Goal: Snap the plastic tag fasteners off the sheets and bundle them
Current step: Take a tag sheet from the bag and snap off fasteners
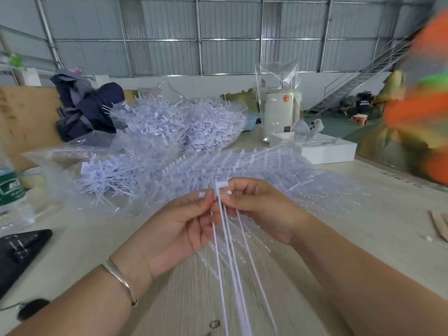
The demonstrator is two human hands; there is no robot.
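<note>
Where the pale wood-grain worktop (378, 214) runs nearest the camera, a small ring-shaped bit (214, 324) lying on it between two bare forearms. On the left wrist, a thin metal bangle (120, 277). Just above — a handful of white plastic tag fasteners (228, 241), long axis running toward and away from the viewer, thin tails fanning down toward the near edge, flat heads pointing up and away between the fingertips. Left hand (179, 229) curled, thumb and fingers pinching the fasteners close to their heads; right hand (257, 209) likewise curled and pinching the same heads from the other side, fingertips of both nearly touching. Under and beyond the hands, flat translucent sheets of fasteners (254, 163) spread across the worktop, rows of heads lined up side by side. Left of those, a loose pile of snapped-off fasteners (106, 175) on clear plastic. At the far left edge, a water bottle with a green label (12, 190) and a black object (21, 248), both blurred. Farther back — bulging clear bags of fasteners (191, 127), dark blue clothing (89, 110), an upright clear bag (278, 76) above a white cylinder (278, 117), a white box (322, 149). At far right, a blurred orange shape (421, 112).
</note>
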